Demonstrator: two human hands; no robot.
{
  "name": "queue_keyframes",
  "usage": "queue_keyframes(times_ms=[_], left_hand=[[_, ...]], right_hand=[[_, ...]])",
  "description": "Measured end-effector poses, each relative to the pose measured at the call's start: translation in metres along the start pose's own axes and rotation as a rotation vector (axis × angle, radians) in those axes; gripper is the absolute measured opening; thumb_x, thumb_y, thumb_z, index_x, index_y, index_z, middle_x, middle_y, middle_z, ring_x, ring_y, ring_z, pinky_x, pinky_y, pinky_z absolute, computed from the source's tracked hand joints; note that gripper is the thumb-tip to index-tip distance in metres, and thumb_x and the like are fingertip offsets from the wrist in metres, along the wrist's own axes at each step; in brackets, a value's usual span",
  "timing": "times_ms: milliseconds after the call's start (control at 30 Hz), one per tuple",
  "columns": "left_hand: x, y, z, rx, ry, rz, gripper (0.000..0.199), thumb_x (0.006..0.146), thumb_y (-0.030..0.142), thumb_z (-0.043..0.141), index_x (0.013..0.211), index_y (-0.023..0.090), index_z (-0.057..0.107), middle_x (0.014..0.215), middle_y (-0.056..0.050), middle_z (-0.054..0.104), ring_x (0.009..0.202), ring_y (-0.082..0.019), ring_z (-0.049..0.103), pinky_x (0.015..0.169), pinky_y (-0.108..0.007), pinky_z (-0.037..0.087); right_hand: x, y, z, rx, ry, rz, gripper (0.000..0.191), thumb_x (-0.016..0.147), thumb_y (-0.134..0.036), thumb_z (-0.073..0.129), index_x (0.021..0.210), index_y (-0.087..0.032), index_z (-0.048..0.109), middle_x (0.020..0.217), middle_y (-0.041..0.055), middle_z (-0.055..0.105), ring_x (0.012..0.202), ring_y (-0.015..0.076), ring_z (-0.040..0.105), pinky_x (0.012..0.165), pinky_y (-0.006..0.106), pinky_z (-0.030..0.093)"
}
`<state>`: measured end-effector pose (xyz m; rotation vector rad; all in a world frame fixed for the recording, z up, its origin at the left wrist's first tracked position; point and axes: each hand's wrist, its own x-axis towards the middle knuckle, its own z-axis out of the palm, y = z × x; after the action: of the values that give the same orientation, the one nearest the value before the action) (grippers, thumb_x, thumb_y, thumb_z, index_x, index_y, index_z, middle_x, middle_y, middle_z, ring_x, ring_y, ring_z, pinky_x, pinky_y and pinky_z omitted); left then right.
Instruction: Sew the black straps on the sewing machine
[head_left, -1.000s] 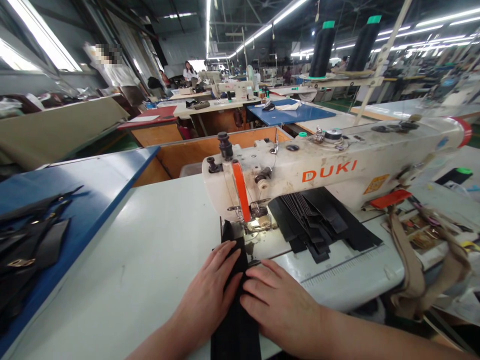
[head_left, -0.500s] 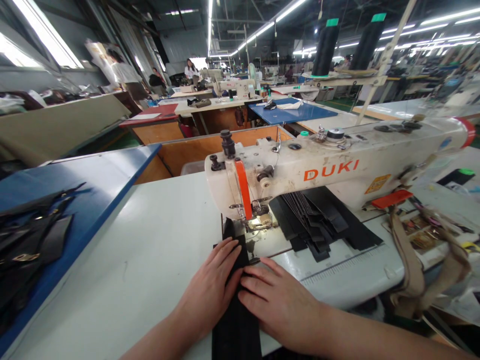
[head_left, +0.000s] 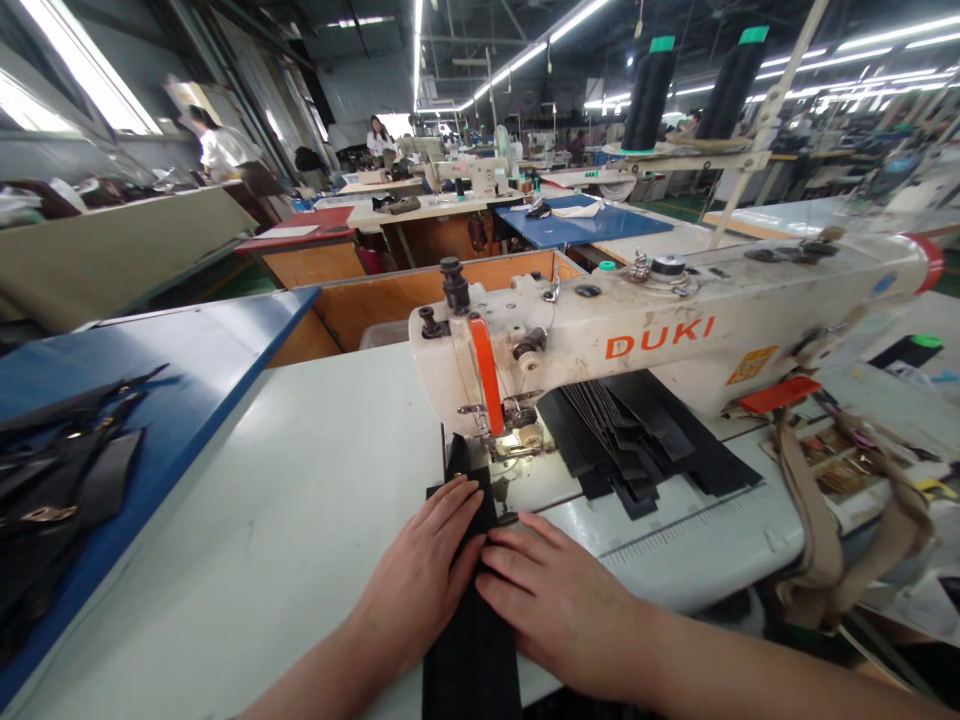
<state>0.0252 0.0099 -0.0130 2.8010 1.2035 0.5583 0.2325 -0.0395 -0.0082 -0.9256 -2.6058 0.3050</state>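
Observation:
A long black strip of material [head_left: 474, 640] runs from the front edge up to the needle area of a white DUKI sewing machine [head_left: 555, 345]. My left hand [head_left: 427, 560] lies on it from the left, fingers stretched flat and close together below the presser foot [head_left: 517, 440]. Against the strip's right edge rests my right hand [head_left: 555, 600], its fingers extended and slightly apart, the fingertips close to my left thumb. The strip's far end sits just left of the presser foot; I cannot tell whether it is under it. Part of the strip is hidden by my hands.
Black cut pieces [head_left: 630, 430] lie stacked under the machine arm. On the blue table [head_left: 225, 350] at left are black straps with metal fittings [head_left: 67, 470]. A parts tray [head_left: 840, 460] and a beige strap [head_left: 802, 520] sit at right. Thread cones [head_left: 649, 95] stand behind.
My hands and the black strip stay almost in place. At the far left, a person in the background has leaned lower and to the left. The view has shifted very slightly.

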Motion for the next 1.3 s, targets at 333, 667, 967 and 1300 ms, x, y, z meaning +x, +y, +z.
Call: queue_keyframes(times_ms=[333,667,967,1300], left_hand=[[0.000,0.002,0.000,-0.021,0.007,-0.009,0.037,0.098,0.026,0.035,0.125,0.012,0.056,0.128,-0.014,0.061,0.120,-0.025,0.057,0.103,-0.041,0.047],[0.006,0.006,0.000,-0.057,0.014,-0.055,0.034,0.096,0.023,0.035,0.120,0.015,0.059,0.124,-0.014,0.059,0.119,-0.026,0.056,0.102,-0.042,0.048],[0.031,-0.004,0.007,-0.056,0.023,-0.024,0.038,0.099,0.029,0.030,0.118,0.013,0.059,0.120,-0.013,0.060,0.112,-0.024,0.060,0.099,-0.039,0.051],[0.041,-0.009,0.007,-0.061,0.040,-0.020,0.037,0.099,0.029,0.028,0.114,0.013,0.059,0.115,-0.013,0.062,0.107,-0.023,0.062,0.097,-0.037,0.052]], right_hand=[[0.022,0.022,0.003,-0.216,0.072,-0.040,0.016,0.095,-0.016,0.050,0.104,-0.010,0.063,0.114,0.0120,0.063,0.113,0.0229,0.053,0.104,0.036,0.038],[0.028,0.031,0.004,-0.334,0.054,-0.156,0.015,0.095,-0.014,0.050,0.102,-0.008,0.063,0.113,0.0142,0.064,0.108,0.0246,0.057,0.099,0.038,0.044],[0.035,0.052,-0.002,-0.376,0.070,-0.113,0.013,0.094,-0.014,0.052,0.098,-0.010,0.064,0.107,0.0118,0.066,0.104,0.0230,0.059,0.097,0.035,0.046],[0.041,0.061,-0.004,-0.361,0.067,-0.082,0.014,0.094,-0.014,0.053,0.102,-0.011,0.064,0.111,0.0114,0.065,0.108,0.0220,0.059,0.098,0.034,0.046]])
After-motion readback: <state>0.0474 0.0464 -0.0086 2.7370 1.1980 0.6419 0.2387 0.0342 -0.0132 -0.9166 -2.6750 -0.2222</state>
